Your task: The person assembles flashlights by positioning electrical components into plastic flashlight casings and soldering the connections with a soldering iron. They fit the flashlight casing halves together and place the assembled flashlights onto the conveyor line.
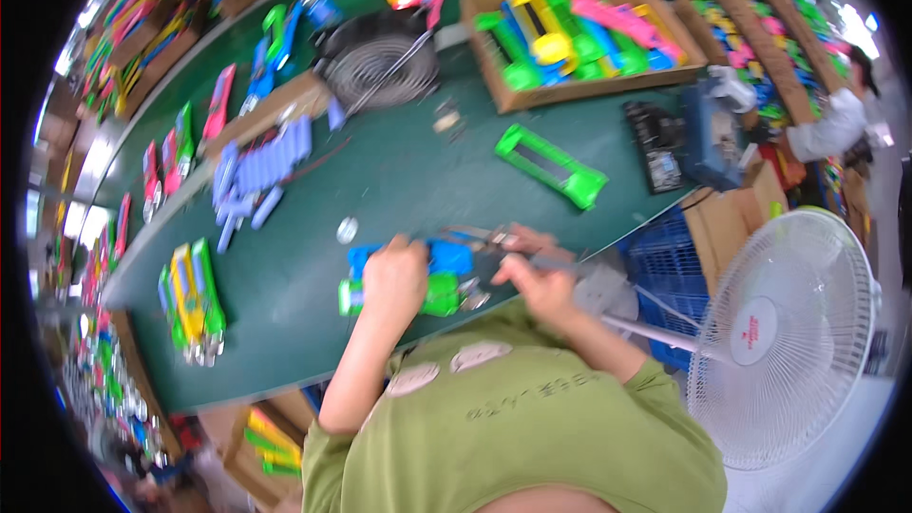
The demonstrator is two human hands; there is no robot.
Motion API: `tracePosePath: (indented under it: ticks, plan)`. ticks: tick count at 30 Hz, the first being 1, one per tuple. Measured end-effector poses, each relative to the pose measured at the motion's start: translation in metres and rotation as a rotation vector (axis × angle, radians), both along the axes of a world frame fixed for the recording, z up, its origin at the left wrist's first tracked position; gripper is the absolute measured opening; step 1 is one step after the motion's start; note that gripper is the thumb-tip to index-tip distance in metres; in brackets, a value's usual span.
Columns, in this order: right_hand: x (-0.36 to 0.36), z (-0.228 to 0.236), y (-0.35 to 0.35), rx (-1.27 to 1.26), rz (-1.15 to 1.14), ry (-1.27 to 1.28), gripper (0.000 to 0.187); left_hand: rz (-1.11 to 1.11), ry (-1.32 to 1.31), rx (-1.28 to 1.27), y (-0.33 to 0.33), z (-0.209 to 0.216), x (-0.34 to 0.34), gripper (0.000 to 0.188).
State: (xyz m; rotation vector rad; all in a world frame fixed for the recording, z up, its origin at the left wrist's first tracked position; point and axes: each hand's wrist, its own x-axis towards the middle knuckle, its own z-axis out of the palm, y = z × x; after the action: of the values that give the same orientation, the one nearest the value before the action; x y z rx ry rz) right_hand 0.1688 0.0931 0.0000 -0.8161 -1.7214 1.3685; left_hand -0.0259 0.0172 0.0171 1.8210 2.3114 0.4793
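Green shirt [541, 418] foremost, left hand [397, 271] bends down — fingers clamped on blue piece [450, 257] — and right hand [538, 275], sideways, grips tool [493, 238]

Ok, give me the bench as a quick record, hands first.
left hand: over a blue piece and a green piece; grip hidden
right hand: holding a slim tool, type too blurred to tell
bench: green top
lone part: green frame, beyond the right hand
left side: lavender cylinders, piled
far side: cardboard box of coloured plastic pieces
right side: white fan
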Motion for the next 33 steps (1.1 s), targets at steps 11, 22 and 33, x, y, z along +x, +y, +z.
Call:
tracePosePath:
  ticks: [11,22,33]
  plan:
    - [-0.028,-0.007,-0.019,0.310,0.428,-0.203,0.081,0.008,-0.045,0.066,-0.001,0.002,0.001,0.004]
    - [-0.027,0.005,0.002,0.424,0.425,-0.226,0.071,-0.245,-0.128,0.277,-0.040,0.035,-0.005,0.021]
    - [-0.038,0.014,0.014,0.287,0.343,-0.204,0.058,-0.077,-0.141,0.561,-0.039,-0.021,0.009,0.024]
